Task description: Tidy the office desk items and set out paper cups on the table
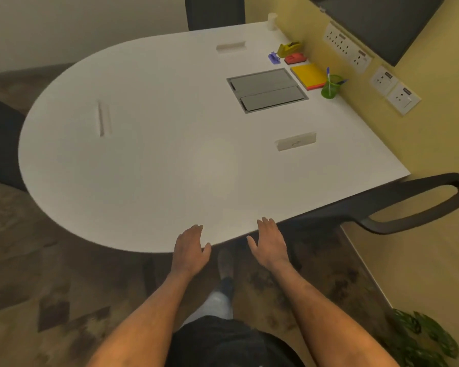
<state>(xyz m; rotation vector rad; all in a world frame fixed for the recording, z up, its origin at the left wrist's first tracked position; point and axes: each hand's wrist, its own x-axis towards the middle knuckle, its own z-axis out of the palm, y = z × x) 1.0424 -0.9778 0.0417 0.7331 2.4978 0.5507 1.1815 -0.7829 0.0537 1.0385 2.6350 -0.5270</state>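
Observation:
My left hand (191, 247) and my right hand (268, 242) hover flat at the near edge of the white table (149, 160), palms down, fingers apart, holding nothing. Far off along the yellow wall sit the desk items: a white paper cup stack (272, 21) at the back corner, a yellow tape dispenser (288, 49), a red stapler (295, 58), a small purple item (274, 58), a yellow sticky-note pad (308, 75) and a green pen holder (330, 87) with pens. All lie well beyond my hands' reach.
A grey double-lid cable box (266, 90) is set into the tabletop. Three white name-card holders (296, 141) stand on the table. A black chair armrest (414, 205) juts out at the right. Wall sockets (347, 47) and a dark screen hang at the upper right; a plant (421, 337) stands at the lower right.

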